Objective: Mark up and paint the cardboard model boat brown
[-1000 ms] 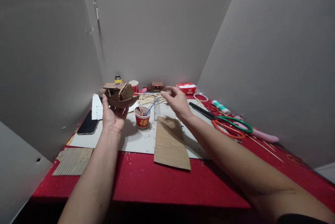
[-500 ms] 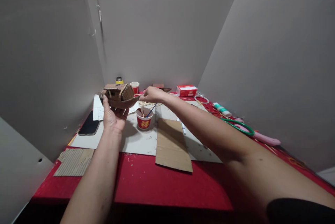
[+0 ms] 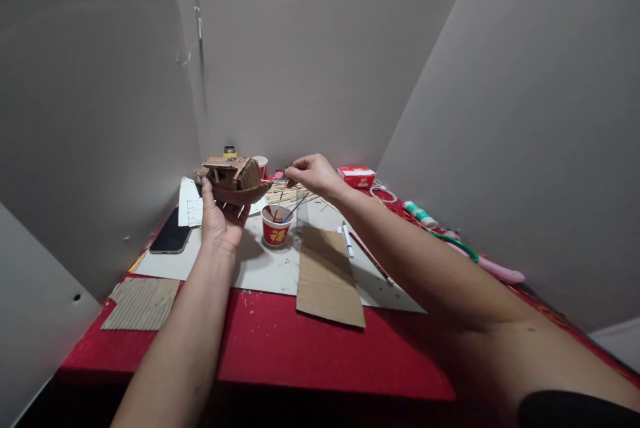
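My left hand (image 3: 221, 218) holds a small brown cardboard boat model (image 3: 234, 181) from below, raised above the table. My right hand (image 3: 314, 175) pinches a thin wooden stick (image 3: 281, 196) whose lower end dips into a red paper cup (image 3: 275, 226) standing on the white sheet (image 3: 260, 268). A blue-handled brush (image 3: 296, 205) leans in the same cup. The stick's top is just right of the boat's bow.
A cardboard piece (image 3: 327, 275) lies in front of the cup, a corrugated piece (image 3: 140, 303) at the left edge, a phone (image 3: 171, 239) beside the sheet. Sticks (image 3: 287, 192), a second cup (image 3: 260, 165), red box (image 3: 357, 176), glue tube (image 3: 420, 213) and scissors (image 3: 457, 243) sit behind my right arm. Grey partitions (image 3: 90, 115) enclose the red table (image 3: 300, 355).
My right hand went from reaching over the stick pile, swung left toward the boat, then lifted above the cup with a stick pinched in it. The left hand kept the boat nearly still.
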A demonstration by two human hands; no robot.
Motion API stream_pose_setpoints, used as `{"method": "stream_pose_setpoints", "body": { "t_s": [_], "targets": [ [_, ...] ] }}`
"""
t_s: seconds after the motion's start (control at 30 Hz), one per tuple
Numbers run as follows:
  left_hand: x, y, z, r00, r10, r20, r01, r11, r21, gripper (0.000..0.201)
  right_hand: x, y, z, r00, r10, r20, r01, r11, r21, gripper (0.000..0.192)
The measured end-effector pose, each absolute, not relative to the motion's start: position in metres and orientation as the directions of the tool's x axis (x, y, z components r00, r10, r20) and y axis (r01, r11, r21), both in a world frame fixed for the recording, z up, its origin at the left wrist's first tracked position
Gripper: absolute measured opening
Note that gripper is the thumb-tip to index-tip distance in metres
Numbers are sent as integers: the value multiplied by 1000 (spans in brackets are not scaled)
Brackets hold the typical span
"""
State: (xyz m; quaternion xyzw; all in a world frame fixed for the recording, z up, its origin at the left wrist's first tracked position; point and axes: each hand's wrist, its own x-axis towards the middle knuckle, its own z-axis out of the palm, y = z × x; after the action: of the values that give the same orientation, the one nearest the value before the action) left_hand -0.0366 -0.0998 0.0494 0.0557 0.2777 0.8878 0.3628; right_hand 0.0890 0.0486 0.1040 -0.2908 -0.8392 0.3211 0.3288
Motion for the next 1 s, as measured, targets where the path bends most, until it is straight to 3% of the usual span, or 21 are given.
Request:
{"method": "stream_pose_setpoints", "body": {
  "t_s": [0.27,0.57,0.63,0.73,0.83,1.0],
  "targets": [
    [-41,-98,48,-713,685,-149,-659,-582,476,60,115,56,87,-496,761,419,46,505,-862,15],
    [-38,-98,50,-731,663,-164,-643,-586,493,60,136,50,75,-407,740,535,-107,543,-833,18],
    [-37,-99,52,-735,656,-168,-637,-586,500,60,140,41,69,-440,692,572,-114,589,-800,19],
    [-35,-100,54,-742,643,-191,-633,-577,516,58,149,27,58,-532,481,697,-71,795,-603,21],
    [-32,-102,57,-736,637,-228,-647,-564,513,57,157,19,49,-516,358,778,-30,900,-435,20],
    [-29,-104,59,-715,663,-222,-670,-558,490,55,161,15,42,-528,300,794,-58,921,-386,17]
  ]
}}
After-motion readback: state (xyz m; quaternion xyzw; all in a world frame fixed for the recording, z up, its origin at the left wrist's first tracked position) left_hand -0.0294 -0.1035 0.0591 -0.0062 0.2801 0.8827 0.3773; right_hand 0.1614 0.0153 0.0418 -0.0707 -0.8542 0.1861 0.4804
